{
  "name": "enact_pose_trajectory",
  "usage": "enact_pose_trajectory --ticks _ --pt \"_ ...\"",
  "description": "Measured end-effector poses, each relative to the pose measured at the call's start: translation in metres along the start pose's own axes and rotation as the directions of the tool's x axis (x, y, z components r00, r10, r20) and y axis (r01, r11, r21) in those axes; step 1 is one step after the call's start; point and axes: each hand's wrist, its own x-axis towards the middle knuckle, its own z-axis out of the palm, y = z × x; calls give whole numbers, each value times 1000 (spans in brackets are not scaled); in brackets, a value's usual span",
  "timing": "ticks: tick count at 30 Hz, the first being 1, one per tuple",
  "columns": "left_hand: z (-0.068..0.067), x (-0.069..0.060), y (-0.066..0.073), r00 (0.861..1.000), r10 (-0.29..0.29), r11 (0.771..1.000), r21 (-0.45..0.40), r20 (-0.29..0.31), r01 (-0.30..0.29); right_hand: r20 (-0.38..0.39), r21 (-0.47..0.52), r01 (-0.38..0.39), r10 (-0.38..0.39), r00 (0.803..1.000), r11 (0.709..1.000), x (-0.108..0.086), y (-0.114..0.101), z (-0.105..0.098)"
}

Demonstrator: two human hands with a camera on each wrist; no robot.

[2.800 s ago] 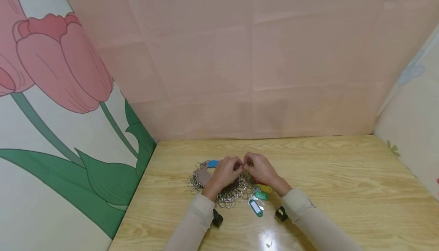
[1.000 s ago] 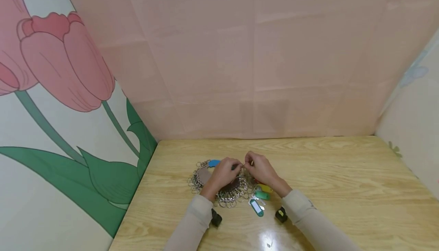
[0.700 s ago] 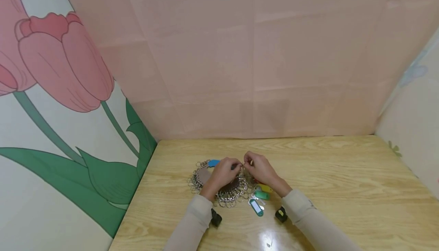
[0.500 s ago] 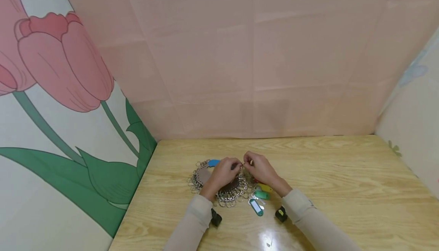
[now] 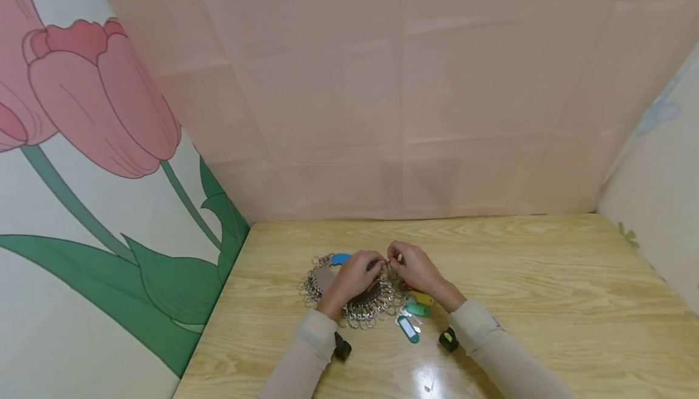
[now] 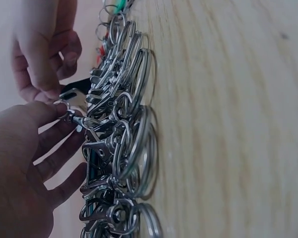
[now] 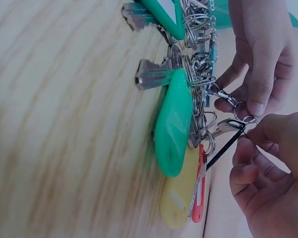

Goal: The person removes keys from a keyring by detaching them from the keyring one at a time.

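The left hand pinches a small metal ring with its clasp between thumb and finger. Close beside it, the right hand pinches a joined ring, from which a key and a black tag hang. Under the left hand lies a round brown holder, its edge lined with many silver clasps and rings. In the left wrist view the left hand is beside the row of clasps, its other fingers spread. Whether the two rings are linked is hard to tell.
Near the right forearm lie green tags, a yellow tag and a red tag, with keys. Black devices sit at both wrists. The wooden table meets a pink-covered wall.
Both hands stay nearly in place, fingertips close together, with only small finger shifts. The holder and tags have not visibly moved.
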Motion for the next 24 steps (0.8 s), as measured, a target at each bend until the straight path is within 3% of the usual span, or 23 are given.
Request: enact_pose_trajectory --ticks 17,24 --pt "0 -1 0 1000 0 1000 -18 -7 0 16 -65 45 -44 999 997 -1 0 -2" --pt "0 -3 0 1000 -19 995 -99 -16 18 -4 -82 -11 11 1000 997 -2 -4 0"
